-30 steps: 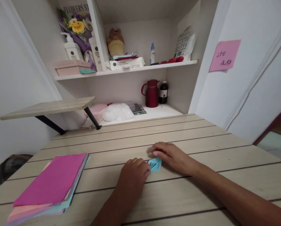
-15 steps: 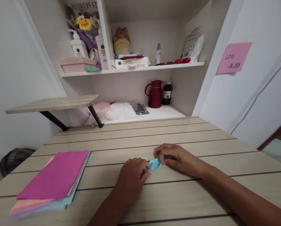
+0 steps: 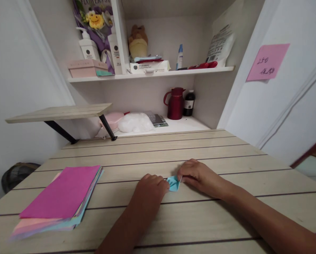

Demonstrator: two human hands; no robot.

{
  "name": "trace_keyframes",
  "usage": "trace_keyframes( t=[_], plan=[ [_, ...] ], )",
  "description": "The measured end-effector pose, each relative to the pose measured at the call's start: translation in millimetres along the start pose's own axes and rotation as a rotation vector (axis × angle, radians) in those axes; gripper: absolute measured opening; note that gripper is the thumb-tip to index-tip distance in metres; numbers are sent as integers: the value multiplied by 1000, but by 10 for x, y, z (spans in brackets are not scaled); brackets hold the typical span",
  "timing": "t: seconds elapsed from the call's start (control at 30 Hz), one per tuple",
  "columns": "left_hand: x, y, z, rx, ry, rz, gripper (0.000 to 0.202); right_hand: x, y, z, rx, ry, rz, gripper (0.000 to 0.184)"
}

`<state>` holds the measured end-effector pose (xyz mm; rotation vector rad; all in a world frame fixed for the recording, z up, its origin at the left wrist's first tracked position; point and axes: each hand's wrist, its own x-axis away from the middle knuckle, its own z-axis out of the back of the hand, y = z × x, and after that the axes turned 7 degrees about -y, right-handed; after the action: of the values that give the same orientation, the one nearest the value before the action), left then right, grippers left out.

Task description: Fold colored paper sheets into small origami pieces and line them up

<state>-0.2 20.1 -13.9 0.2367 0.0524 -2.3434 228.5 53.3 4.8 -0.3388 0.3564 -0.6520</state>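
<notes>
A small piece of folded light-blue paper (image 3: 173, 183) is held between my two hands, just over the middle of the wooden table (image 3: 200, 225). My left hand (image 3: 153, 188) pinches its left end, with the fingers curled and the thumb partly hidden. At the right end, my right hand (image 3: 193, 173) grips the paper's edge between thumb and fingers. Creases run across the face of the paper. To the left lies a stack of coloured paper sheets (image 3: 65, 190), a magenta one on top.
A small raised wooden shelf (image 3: 59, 112) on black legs stands at the table's back left. Behind the table, a white cabinet holds a red thermos jug (image 3: 175, 104), a dark bottle (image 3: 189, 104) and a white plastic bag (image 3: 135, 122). A pink note (image 3: 268, 62) is stuck on the right.
The blue paper has gone from a shallow curved strip to a more opened, angular shape with creases showing. My hands have shifted only slightly, and the view has tilted a little.
</notes>
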Motion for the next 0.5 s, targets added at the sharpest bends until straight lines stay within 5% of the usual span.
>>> trace_keyframes(
  t=[0.5],
  plan=[
    [-15, 43, 30, 35, -9, 84, 13, 4, -23, 12, -65, 23, -82, 17]
  ],
)
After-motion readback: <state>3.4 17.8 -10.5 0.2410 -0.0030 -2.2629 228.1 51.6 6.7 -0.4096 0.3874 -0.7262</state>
